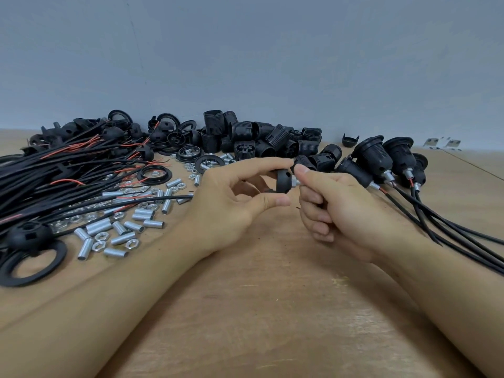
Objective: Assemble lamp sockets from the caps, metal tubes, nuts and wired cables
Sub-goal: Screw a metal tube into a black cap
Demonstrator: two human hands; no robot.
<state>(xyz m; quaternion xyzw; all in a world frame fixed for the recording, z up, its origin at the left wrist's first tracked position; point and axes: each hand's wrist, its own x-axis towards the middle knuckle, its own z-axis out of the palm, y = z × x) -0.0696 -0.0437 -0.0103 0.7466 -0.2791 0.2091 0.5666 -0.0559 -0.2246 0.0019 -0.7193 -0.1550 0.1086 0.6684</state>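
I see black cap (283,181) held above wooden table (272,296), pinched between left hand (231,203) thumb and forefinger. Metal tube (296,182) juts from cap's right side, gripped by right hand (341,211) fingertips. Loose tubes and nuts (120,227) left of cap; finished sockets (381,162) to its right; threaded socket bodies (259,137) behind.

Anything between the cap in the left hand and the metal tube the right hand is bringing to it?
Nothing visible. The left hand pinches the black cap by its rim, and the right hand holds the metal tube right at the cap's centre. Whether the tube is already seated, I can't tell.
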